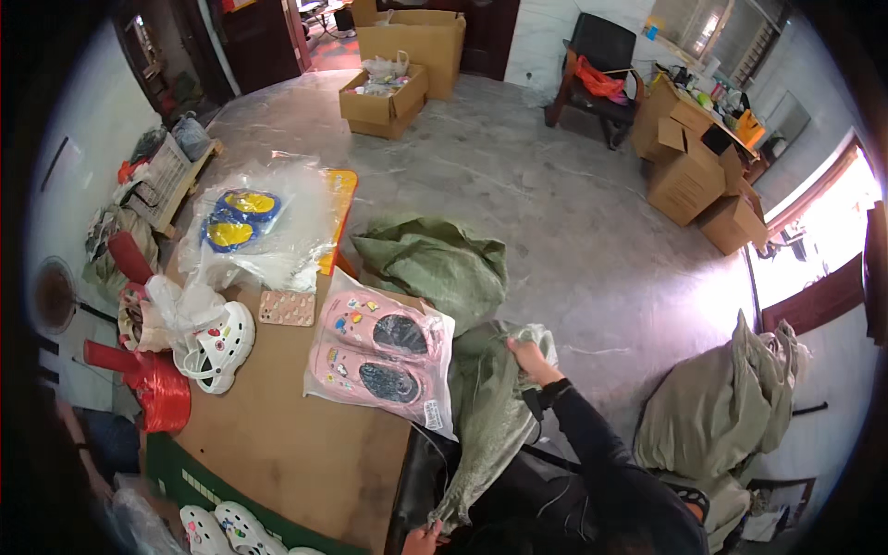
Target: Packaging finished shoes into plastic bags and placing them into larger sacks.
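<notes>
A green woven sack (486,407) stretches along the right side of the table. My right hand (531,359) is closed on its far end. At the bottom of the view my left hand (423,538), partly cut off by the edge, pinches the near corner of the same sack. Just left of it, a pair of pink clogs (379,347) with dark insoles and colourful charms lies in a clear plastic bag on the brown tabletop (277,421). Beyond, a second green sack (435,264) slumps beside the table.
Blue and yellow slippers (242,217) in clear plastic lie at the far left. A white clog (222,347), a phone case (287,308) and red twine (162,393) sit on the table's left. Another person's arm (85,458) shows there. Full sacks (712,407) stand right; cardboard boxes (684,171) lie beyond.
</notes>
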A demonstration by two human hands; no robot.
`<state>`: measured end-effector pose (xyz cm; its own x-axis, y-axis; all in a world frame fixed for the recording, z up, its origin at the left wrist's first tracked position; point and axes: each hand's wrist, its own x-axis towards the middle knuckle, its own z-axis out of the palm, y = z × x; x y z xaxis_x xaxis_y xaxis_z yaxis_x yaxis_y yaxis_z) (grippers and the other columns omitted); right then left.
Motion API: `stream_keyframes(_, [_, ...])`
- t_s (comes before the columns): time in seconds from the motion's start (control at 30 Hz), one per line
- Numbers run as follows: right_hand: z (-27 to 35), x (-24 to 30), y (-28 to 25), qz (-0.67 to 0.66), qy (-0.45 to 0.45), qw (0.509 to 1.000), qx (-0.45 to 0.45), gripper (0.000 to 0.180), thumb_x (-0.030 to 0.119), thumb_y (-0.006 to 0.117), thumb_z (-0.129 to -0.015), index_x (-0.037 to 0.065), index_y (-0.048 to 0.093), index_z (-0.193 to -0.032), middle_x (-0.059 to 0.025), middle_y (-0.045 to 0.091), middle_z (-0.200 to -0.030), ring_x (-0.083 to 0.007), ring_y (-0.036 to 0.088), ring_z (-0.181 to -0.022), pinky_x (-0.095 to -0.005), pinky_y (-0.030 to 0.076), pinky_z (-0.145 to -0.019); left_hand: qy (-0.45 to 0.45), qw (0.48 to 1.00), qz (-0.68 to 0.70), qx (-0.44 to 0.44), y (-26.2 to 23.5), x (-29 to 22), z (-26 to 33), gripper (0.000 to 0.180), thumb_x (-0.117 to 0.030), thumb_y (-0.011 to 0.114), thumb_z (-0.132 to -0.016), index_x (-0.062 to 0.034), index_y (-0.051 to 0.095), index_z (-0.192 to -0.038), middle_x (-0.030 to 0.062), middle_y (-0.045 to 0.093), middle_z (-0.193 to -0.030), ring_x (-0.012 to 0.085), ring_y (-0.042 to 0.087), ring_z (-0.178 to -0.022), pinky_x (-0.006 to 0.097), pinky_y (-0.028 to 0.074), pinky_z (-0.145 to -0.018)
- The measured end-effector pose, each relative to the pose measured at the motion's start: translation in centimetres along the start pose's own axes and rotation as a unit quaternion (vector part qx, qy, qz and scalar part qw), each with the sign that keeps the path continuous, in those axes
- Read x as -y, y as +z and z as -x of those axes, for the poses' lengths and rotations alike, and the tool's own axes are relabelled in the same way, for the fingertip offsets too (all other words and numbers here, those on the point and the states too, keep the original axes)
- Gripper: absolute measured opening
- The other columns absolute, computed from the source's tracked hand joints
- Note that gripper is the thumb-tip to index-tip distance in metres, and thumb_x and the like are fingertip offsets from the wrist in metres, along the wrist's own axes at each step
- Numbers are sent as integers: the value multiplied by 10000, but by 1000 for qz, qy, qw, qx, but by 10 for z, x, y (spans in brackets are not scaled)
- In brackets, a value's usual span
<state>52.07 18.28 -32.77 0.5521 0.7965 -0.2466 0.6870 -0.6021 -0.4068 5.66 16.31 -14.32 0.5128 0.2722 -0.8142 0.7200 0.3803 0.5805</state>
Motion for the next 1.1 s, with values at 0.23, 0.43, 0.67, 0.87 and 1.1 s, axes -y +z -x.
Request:
stream_keyframes(0.23, [36,110,-102,-651,219,714,138,370,339,496,-884,-18,562,-818,-39,608,-754,-132,569,-632,-284,424,-532,-99,994,-38,7,-8,3,-17,476,-312,526,-842,31,473,-1168,136,591,-859,232,556,-720,348,433,-633])
stream_keyframes(0.43, [18,136,-113,-756,193,596,187,297,304,454,-907,20,538,-894,-45,618,-816,-131,560,-613,-263,457,-547,-83,934,-307,-164,-5,1,-56,539,-476,462,-801,32,606,-695,249,591,-721,388,591,-704,435,471,-695])
stream_keyframes(0.67, [14,113,-75,-767,240,555,215,312,331,415,-918,42,530,-919,-43,612,-810,-130,543,-590,-240,448,-545,199,754,-500,-377,9,-114,-68,557,-367,676,-657,-14,483,-1044,180,561,-825,307,546,-708,418,417,-577])
stream_keyframes(0.87, [30,124,-84,-774,218,467,368,299,316,445,-900,37,528,-966,-48,621,-852,-154,584,-681,-276,482,-586,198,860,-328,-338,34,-128,-157,484,-275,680,-669,6,513,-1026,179,566,-878,366,545,-778,428,429,-673])
stream_keyframes(1.1, [-6,126,-124,-745,215,553,305,305,280,413,-921,28,512,-1061,-89,585,-999,-215,553,-898,-355,423,-832,202,938,168,-228,28,-97,-195,244,-75,489,-769,87,503,-952,115,550,-742,254,540,-653,361,422,-584])
